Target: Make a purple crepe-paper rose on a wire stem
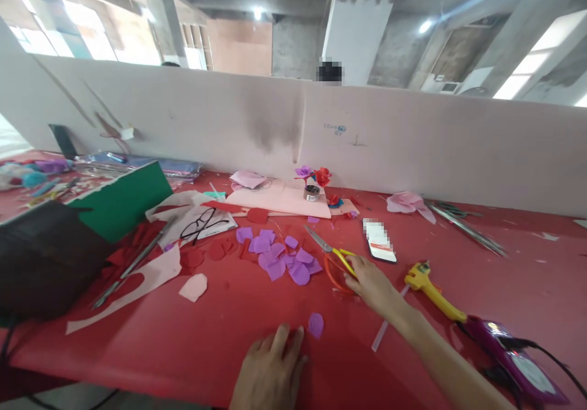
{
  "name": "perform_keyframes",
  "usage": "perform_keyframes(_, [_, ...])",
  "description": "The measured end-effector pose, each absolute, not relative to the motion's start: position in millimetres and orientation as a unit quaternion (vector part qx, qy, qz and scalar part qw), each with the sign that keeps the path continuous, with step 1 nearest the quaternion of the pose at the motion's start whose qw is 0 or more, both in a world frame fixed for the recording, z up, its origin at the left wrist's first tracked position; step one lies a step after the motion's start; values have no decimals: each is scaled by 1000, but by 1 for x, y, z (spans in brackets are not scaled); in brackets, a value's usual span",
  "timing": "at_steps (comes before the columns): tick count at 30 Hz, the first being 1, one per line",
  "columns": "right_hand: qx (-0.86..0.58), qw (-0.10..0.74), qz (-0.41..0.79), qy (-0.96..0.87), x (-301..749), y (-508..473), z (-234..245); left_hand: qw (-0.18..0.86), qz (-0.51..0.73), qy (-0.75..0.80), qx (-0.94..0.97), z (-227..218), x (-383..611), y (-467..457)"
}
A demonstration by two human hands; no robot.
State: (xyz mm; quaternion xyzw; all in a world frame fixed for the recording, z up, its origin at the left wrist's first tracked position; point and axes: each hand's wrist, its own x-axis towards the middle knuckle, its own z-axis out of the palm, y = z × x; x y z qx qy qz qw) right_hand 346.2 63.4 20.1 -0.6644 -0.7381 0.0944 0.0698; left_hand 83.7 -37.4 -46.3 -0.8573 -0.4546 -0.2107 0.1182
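My right hand (373, 285) has its fingers on the handles of a pair of scissors (340, 256) with yellow and orange-red grips, its blades pointing up and left. My left hand (271, 370) lies palm down near the table's front edge, fingers stretched out and nothing visible in them. Just right of its fingertips is a single purple petal cut-out (316, 325). Beyond, left of the scissors, spreads a loose pile of purple petals (274, 262). Red petal pieces (219, 251) and a pale pink cut-out (193, 287) lie farther left.
A yellow glue gun (433, 291), a glue stick (380, 335) and a purple corded device (513, 361) are at right. A phone (380, 241) lies beyond my right hand. Paper flowers (322, 176) stand at the back by a tape roll (312, 194). Glasses (202, 225) and a dark bag (46, 257) are left.
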Motion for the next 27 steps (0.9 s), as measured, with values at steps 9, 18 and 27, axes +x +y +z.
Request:
perform_keyframes(9, [-632,112,33,-766,330,139,20,95,-193,-466,-858,-33,88,-40])
perform_keyframes(18, [-655,121,82,-742,334,136,26,-25,-208,-487,-848,-24,80,-39])
perform_keyframes(27, [-536,56,261,-801,324,66,46,-186,-320,-551,-748,-14,77,-32])
